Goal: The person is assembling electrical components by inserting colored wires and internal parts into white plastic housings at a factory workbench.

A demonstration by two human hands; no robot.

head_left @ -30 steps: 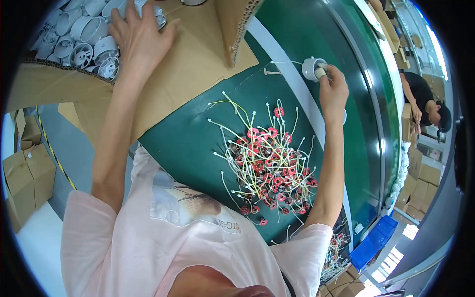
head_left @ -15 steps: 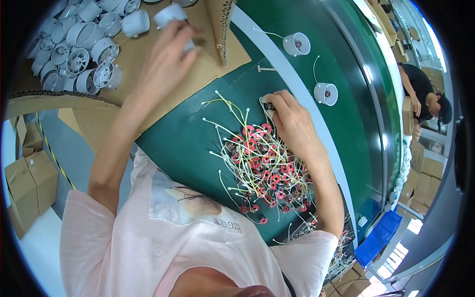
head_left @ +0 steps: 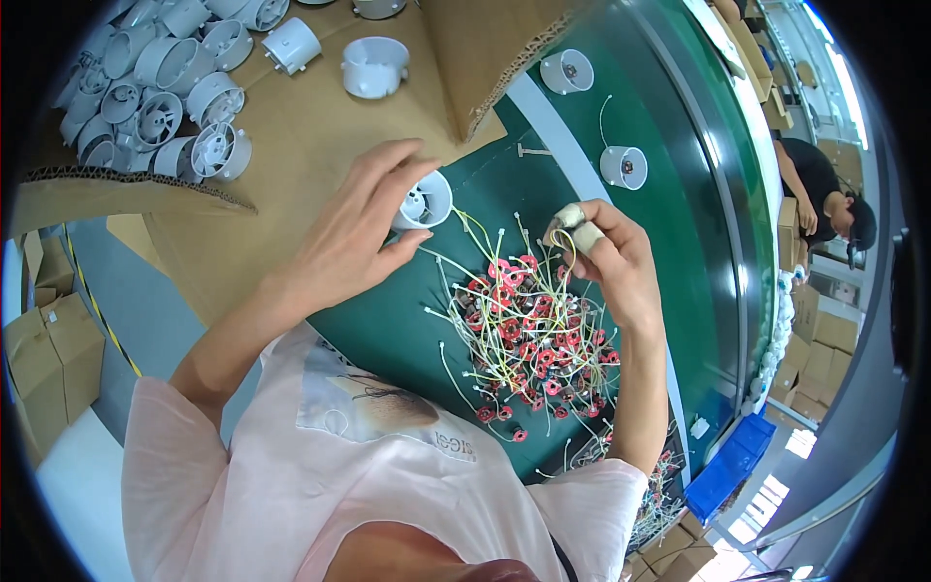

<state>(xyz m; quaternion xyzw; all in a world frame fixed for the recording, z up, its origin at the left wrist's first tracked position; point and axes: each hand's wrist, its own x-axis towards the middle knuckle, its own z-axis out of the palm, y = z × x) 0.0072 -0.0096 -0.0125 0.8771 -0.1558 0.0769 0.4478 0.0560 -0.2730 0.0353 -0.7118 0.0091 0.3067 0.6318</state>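
Observation:
My left hand [head_left: 354,228] grips a white round plastic housing [head_left: 427,202] by its rim, the open side with inner spokes turned up toward me. In my right hand [head_left: 621,257], thumb and fingertips pinch a small wired motor; its pale lead [head_left: 562,236] loops up by the fingers, which mostly hide its body. Off-white covers wrap two of those fingertips. Just below the hands lies a tangled pile of small red-faced motors [head_left: 529,330] with white and yellow leads, on the green work surface [head_left: 373,325].
An open cardboard box [head_left: 320,116] at upper left holds many white housings [head_left: 160,116]. Two housings with motors inside, one nearer [head_left: 624,168] and one farther [head_left: 567,72], stand on the green belt [head_left: 669,233]. A blue bin [head_left: 732,466] is at right; another person [head_left: 824,194] sits beyond.
My left hand has come out of the box, toward me and right, bringing a white housing. My right hand has drawn slightly right and nearer, lifting the motor and turning its fingers upward.

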